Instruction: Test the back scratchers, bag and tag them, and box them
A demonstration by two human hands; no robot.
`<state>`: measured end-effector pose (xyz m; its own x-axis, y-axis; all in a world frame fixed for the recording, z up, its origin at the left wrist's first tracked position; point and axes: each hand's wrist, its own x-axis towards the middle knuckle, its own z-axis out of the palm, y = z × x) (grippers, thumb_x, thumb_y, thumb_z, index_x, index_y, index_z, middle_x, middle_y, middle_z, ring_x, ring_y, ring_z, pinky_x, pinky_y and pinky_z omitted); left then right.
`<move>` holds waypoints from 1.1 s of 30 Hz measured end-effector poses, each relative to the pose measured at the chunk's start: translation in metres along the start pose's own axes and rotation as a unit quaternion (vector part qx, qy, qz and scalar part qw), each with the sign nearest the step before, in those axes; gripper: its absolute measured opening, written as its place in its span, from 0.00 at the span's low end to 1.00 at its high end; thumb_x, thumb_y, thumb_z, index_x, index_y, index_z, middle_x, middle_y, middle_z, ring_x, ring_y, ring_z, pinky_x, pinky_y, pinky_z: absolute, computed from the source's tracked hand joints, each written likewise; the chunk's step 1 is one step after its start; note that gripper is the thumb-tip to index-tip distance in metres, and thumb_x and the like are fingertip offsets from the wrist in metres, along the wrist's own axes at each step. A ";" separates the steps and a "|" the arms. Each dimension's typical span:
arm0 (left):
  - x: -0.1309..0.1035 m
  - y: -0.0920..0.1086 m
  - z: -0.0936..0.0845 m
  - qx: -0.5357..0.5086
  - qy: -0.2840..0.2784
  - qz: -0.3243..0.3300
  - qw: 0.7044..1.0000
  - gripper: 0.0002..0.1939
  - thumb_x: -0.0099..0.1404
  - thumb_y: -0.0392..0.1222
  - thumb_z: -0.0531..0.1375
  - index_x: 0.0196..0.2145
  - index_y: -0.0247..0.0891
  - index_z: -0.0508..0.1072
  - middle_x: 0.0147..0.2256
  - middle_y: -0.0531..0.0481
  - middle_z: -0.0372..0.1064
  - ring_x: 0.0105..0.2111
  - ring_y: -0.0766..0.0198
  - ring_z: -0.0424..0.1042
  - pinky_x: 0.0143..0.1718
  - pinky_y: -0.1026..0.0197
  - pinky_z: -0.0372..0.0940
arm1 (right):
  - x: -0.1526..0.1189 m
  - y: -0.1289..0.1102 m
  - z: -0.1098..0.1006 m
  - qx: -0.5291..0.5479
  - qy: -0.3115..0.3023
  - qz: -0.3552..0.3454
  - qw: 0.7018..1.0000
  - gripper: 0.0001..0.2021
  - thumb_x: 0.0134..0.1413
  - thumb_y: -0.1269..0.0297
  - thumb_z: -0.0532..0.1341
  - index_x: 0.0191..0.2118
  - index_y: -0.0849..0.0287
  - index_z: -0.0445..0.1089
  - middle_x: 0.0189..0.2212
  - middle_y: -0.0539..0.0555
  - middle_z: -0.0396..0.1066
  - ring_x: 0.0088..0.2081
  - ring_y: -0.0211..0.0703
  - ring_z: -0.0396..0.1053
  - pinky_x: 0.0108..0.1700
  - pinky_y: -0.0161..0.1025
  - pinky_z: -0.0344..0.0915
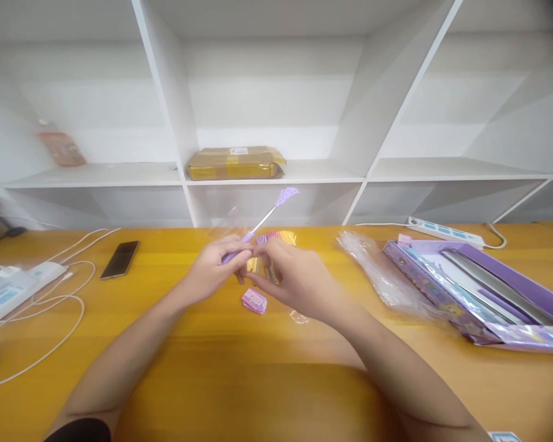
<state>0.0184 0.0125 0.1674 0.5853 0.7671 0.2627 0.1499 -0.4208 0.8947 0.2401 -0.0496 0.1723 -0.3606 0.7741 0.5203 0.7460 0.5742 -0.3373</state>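
Note:
My left hand (214,267) grips the handle of a thin purple stick ending in a small hand-shaped claw (286,196), which points up and to the right. My right hand (291,273) is closed around a bunch of similar sticks with pink and yellow ends (283,236), held just above the yellow table (267,393). The two hands touch at the fingertips. A small pink and white packet (254,301) lies on the table right below them. A scrap of clear plastic (299,317) lies beside it.
A purple open box (483,288) with crumpled clear wrap (378,270) lies at the right. A dark phone (120,259), white cables (59,301) and a white power strip (9,288) lie at the left. White shelves behind hold a taped brown parcel (236,162). Another power strip (445,231) lies at the back right.

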 end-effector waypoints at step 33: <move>0.012 0.001 -0.045 -0.152 0.358 0.161 0.907 0.14 0.63 0.50 0.75 0.35 0.37 0.80 0.26 0.55 0.70 0.21 0.72 0.68 0.22 0.68 0.65 | 0.011 0.027 -0.018 0.317 -0.085 0.141 0.934 0.23 0.57 0.48 0.73 0.53 0.54 0.75 0.36 0.50 0.71 0.32 0.36 0.63 0.32 0.35 0.64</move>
<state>-0.0105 0.0427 0.1878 -0.1235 0.7915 0.5986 -0.2269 -0.6097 0.7594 0.2668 -0.0309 0.1831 -0.3239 0.9187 0.2259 0.3637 0.3414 -0.8667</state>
